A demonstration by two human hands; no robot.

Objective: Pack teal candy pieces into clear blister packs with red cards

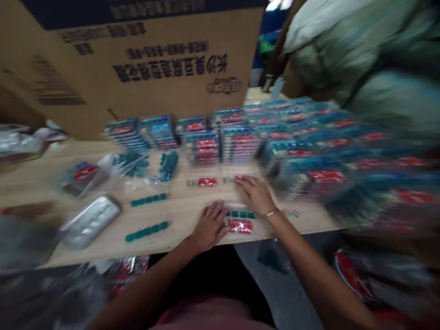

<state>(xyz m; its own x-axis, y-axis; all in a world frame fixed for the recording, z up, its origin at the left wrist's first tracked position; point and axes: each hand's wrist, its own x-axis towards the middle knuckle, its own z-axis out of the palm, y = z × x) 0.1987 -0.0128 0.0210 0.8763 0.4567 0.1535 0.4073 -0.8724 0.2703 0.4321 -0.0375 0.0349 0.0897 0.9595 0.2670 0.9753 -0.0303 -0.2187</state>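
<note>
My left hand (209, 225) lies on the wooden table (172, 238), fingers spread flat against the left edge of a clear packet (240, 222) with a teal strip and a red label. My right hand (255, 193) rests palm down just behind that packet, fingers stretched toward small red-label pieces (207, 182) in a row on the table. A bracelet sits on my right wrist. The picture is smeared by motion.
Stacks of filled teal-and-red packets (237, 144) line the back and right of the table. Teal strips (147, 230), clear bags of teal pieces (132, 164) and a silver tray (90, 222) lie left. A cardboard box (137, 68) stands behind. Another person in a pale shirt (360, 50) leans in at right.
</note>
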